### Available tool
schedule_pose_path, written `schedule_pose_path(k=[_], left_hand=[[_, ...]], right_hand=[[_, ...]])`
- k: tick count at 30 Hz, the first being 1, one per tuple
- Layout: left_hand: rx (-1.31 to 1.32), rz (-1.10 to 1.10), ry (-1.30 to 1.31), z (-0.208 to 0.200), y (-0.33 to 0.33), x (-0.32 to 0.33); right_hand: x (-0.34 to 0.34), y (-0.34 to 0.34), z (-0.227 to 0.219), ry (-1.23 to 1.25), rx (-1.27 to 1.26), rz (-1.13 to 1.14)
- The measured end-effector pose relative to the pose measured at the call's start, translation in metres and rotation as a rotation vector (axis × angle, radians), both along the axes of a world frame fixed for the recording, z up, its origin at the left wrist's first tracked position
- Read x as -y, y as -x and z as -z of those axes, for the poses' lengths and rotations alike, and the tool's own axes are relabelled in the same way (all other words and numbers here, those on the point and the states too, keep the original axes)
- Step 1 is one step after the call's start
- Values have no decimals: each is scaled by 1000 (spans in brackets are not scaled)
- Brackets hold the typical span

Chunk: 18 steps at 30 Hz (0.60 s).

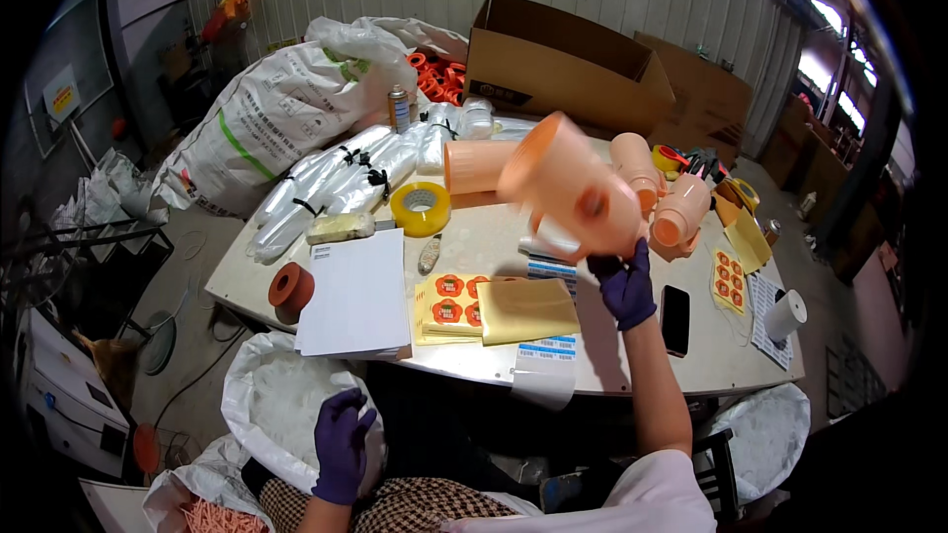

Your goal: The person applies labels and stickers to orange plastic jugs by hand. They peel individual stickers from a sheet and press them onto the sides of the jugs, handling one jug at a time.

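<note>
My right hand (626, 286), in a purple glove, grips the lower end of a large peach-coloured plastic pipe fitting (568, 188). The fitting is tilted above the table, its wide mouth toward the upper left, slightly blurred. A dark red round spot shows inside or on its side. My left hand (342, 444), also gloved in purple, hovers over a white sack of clear plastic bags (286, 385). Its fingers are loosely bent and apart, with nothing visible in them. More peach fittings (681, 209) lie on the table behind and right of the held one.
Stickers (446, 298), white paper sheets (355, 291), a yellow tape roll (421, 209) and a black phone (675, 321) lie on the table (474, 257). Behind stand a cardboard box (563, 69) and a large white sack (267, 118). A white paper roll (786, 316) stands at right.
</note>
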State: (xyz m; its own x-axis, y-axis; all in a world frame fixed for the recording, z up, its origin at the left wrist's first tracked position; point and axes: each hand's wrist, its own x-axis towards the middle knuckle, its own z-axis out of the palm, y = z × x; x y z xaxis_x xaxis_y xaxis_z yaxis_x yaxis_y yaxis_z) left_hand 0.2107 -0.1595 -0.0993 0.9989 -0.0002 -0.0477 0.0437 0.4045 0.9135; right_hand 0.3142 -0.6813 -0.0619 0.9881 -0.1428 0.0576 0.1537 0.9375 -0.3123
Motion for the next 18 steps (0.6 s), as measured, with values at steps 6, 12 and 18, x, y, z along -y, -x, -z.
schedule_pose_path(k=[6,12,18], left_hand=[[-94,-131,-3,41,53,-43],[-114,-122,15,53,65,-51],[-81,-148,-160,61,79,-58]], right_hand=[[-65,-10,41,2368,16,383],[-57,19,78,2139,34,560],[-32,113,12,1562,-175,-279]])
